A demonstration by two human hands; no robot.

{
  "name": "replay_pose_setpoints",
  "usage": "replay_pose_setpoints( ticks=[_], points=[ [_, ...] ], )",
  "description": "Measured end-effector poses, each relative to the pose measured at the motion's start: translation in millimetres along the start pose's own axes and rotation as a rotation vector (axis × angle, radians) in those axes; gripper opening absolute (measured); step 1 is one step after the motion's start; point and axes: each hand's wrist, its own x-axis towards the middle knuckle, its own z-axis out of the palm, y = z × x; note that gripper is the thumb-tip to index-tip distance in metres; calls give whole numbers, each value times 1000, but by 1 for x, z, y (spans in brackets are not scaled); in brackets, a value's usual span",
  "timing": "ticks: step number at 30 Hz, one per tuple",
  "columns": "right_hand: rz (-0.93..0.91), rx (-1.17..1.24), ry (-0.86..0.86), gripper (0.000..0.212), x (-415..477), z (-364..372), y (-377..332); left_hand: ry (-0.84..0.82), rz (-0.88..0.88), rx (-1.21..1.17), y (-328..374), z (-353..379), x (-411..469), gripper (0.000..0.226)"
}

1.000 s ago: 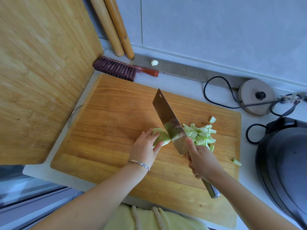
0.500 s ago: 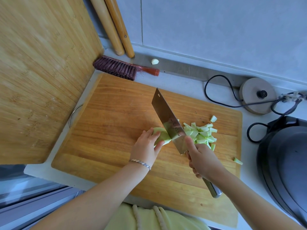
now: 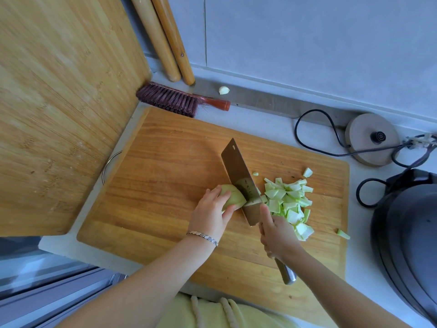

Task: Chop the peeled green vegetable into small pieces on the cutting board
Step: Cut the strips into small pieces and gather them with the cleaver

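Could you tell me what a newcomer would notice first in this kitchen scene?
The cleaver, gripped by the right hand, stands blade-down on the cutting board against the peeled green vegetable that the left hand holds. Right of the blade lies a pile of pale green pieces. A reddish brush lies beyond the board's far edge.

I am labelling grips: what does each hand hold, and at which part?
The right hand grips the cleaver by its handle; the left hand holds the uncut vegetable piece from above, at the end away from the blade.
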Motion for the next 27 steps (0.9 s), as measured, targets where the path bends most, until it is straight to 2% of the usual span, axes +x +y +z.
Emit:
replay_pose_setpoints(
  ticks=[5,13,22,27],
  points=[
    [-9,67,-35,56,-13,-21,-11,5,-14,-39,0,0,1,43],
    [-51,-35,-48,56,-27,-30,-25,19,-6,-41,-1,1,1,42],
    [1,-121,-66,56,-28,-28,-14,10,-1,-34,-1,0,1,42],
    [53,-74,-71,54,-22,-14,-5,15,-12,-62,0,1,1,41]
  ],
)
